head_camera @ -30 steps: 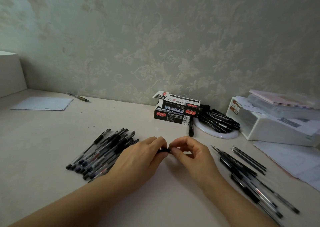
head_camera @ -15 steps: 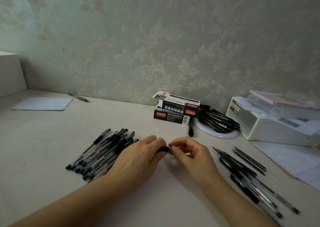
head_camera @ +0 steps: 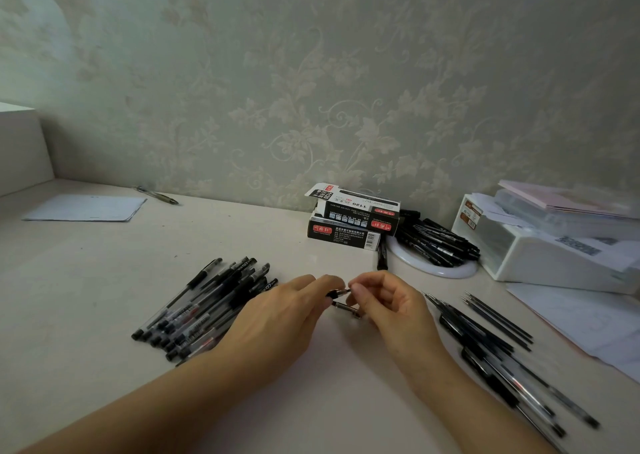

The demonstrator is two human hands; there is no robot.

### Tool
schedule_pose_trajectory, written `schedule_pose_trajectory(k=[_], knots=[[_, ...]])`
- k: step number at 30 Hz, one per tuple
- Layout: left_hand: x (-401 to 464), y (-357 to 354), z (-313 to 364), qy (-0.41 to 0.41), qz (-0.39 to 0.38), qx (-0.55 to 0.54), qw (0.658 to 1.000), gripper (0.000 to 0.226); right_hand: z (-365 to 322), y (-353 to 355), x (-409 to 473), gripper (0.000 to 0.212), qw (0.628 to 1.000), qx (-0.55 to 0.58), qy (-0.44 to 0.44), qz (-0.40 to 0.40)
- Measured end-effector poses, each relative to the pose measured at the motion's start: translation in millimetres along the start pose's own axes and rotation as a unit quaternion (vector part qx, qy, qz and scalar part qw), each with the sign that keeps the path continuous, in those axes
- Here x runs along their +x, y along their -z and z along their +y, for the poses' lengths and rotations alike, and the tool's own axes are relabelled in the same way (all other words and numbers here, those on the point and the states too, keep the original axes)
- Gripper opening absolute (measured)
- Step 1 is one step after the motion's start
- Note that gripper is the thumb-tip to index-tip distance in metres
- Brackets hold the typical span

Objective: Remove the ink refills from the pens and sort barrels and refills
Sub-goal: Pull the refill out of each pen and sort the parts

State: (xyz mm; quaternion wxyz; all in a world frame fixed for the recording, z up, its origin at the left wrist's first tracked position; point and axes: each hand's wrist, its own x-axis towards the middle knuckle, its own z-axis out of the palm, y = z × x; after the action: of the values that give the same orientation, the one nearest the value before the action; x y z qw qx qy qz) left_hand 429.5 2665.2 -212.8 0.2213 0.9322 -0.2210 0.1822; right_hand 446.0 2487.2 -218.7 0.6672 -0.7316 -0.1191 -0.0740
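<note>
My left hand [head_camera: 277, 318] and my right hand [head_camera: 391, 306] meet over the middle of the desk. Between their fingertips is a black pen [head_camera: 337, 293]; the left hand grips its barrel and the right pinches its tip end. Most of the pen is hidden under the left hand. A second short dark piece [head_camera: 346, 309] shows just below, at the right fingers. A pile of several whole pens [head_camera: 207, 308] lies left of my hands. To the right lie thin black refills [head_camera: 498, 318] and clear barrels [head_camera: 512, 381].
Two stacked pen boxes [head_camera: 349, 223] stand at the wall, beside a white round dish [head_camera: 433, 266] holding more black pens. A white plastic box [head_camera: 547, 256] with papers sits at the right. A paper sheet [head_camera: 86, 208] and a lone pen [head_camera: 157, 195] lie far left.
My hands have drawn slightly apart, and the pen's tip end now shows between the fingertips, with a short dark piece visible below it.
</note>
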Motion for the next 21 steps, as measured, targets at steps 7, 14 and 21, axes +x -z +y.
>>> schedule_pose_trajectory(k=[7, 14, 21], knots=[[-1.9, -0.7, -2.3, 0.007, 0.006, 0.014, 1.000, 0.040, 3.0, 3.4, -1.4, 0.013, 0.981, -0.163, 0.065, 0.083], [-1.9, -3.7, -4.8, 0.006, 0.017, 0.009, 1.000, 0.038, 8.5, 1.5, -1.6, 0.018, 0.943, -0.322, 0.079, 0.013], [-1.6, -3.3, -3.9, 0.008, 0.014, 0.008, 1.000, 0.038, 5.5, 1.1, -3.9, 0.013, 0.952, -0.291, 0.091, 0.020]])
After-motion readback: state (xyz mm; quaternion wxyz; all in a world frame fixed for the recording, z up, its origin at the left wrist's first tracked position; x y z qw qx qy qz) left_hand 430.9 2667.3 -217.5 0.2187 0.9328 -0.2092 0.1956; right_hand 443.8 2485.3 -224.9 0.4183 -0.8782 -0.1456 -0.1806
